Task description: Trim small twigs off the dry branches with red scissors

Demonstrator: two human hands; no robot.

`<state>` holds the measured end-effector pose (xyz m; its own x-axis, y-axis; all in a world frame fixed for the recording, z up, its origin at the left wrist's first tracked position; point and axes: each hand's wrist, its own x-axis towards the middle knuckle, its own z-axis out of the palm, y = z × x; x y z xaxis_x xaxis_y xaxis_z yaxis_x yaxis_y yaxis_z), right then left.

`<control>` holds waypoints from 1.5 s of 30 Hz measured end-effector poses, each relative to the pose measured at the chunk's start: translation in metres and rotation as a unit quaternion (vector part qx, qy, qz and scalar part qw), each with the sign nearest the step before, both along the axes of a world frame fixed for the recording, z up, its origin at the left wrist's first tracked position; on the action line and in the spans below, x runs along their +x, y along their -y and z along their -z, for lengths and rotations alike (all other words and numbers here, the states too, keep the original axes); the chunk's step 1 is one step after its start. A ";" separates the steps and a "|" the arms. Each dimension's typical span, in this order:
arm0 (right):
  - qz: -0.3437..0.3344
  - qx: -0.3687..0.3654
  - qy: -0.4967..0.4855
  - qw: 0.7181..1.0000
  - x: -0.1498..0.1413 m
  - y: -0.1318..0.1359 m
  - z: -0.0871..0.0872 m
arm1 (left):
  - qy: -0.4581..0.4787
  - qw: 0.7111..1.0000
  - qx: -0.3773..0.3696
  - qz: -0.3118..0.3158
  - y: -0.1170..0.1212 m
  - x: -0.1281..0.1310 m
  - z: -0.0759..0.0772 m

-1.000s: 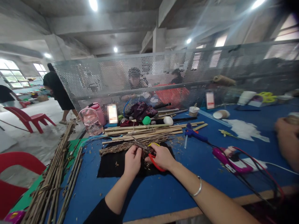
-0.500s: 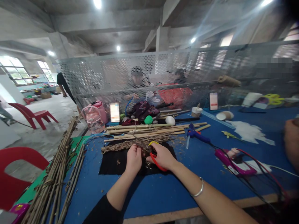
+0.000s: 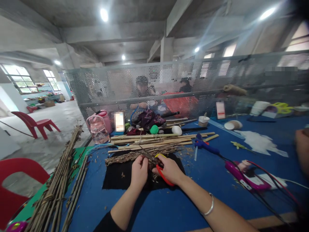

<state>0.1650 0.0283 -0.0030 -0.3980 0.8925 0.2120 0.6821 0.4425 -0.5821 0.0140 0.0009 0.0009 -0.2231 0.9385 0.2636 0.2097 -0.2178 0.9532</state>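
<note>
My right hand (image 3: 172, 170) is closed round the red and yellow handles of the scissors (image 3: 165, 176). Their dark blades point up and left, passing just over the fingertips of my left hand (image 3: 139, 172). Those left fingers are pinched together; small brown dry bits show between the hands, but what the fingers grip is hidden. Under both hands lies a black cloth (image 3: 116, 178) scattered with plant scraps. A bundle of thin dry twigs (image 3: 120, 158) rests along the cloth's far edge, just beyond my left hand.
Pale sticks (image 3: 164, 138) lie behind the twigs. Long dry stalks (image 3: 51, 190) cover the table's left edge. To the right are a blue glue gun (image 3: 206, 145) and a purple power strip (image 3: 243, 177) with trailing cords. A perforated metal screen (image 3: 116, 83) closes the back, people behind it.
The view has tilted slightly, so the table sits a little lower in the picture. Both hands keep nearly the same pose round the scissors. The standing person at far left has left the view.
</note>
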 end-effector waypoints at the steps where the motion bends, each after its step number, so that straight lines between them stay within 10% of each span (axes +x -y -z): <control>1: -0.002 0.000 0.001 1.000 0.000 0.000 0.000 | 0.000 1.000 0.000 0.003 0.000 0.000 0.000; 45: 0.016 0.030 0.055 0.998 0.000 0.000 -0.003 | -0.125 0.989 0.078 -0.005 0.002 -0.006 -0.008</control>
<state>0.1652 0.0279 0.0000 -0.3935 0.8920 0.2223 0.7548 0.4515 -0.4758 0.0076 -0.0011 0.0087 -0.1421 0.8798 0.4535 0.4385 -0.3548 0.8257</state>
